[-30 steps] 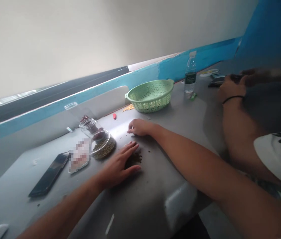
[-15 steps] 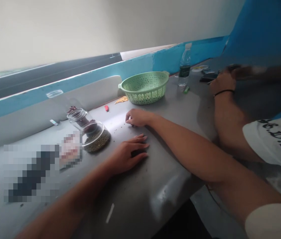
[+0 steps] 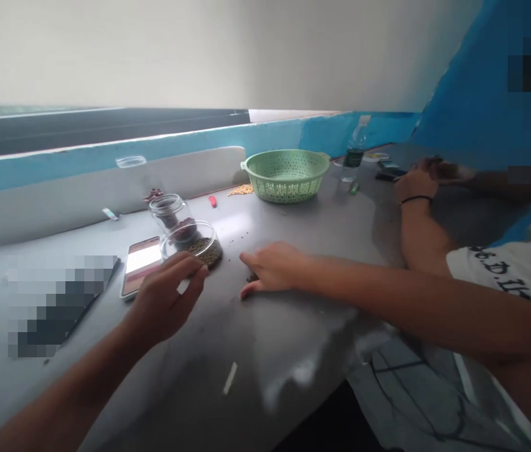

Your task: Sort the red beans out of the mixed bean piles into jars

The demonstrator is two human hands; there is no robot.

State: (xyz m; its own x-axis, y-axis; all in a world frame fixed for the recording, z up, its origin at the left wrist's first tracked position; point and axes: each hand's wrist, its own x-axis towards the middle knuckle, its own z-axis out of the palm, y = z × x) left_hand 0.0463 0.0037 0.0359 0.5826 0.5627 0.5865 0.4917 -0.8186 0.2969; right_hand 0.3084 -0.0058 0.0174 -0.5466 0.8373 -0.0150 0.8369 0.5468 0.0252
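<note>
My left hand [image 3: 166, 301] is beside a clear open jar of small green beans [image 3: 209, 251], overlapping its near side in the view. Its thumb and fingertips come together in a pinch; whatever lies between them is too small to make out. My right hand [image 3: 277, 269] rests on the tabletop to the right of that jar, thumb and index finger apart. A few small dark beans [image 3: 252, 277] show between them, partly hidden by the palm. More loose beans [image 3: 231, 242] are scattered between jar and hand.
Behind stands another jar [image 3: 169, 210] with dark red contents. A phone [image 3: 140, 267] lies left of the jars. At the back are a green basket [image 3: 289, 182], yellow kernels [image 3: 241, 189], a red piece [image 3: 213, 201] and a bottle [image 3: 354, 157]. A co-worker's arm [image 3: 423, 220] rests at right.
My left hand has risen from lying flat on the table and moved left to the jar, its fingers closing. My right hand has come nearer me, its fingers spreading over beans.
</note>
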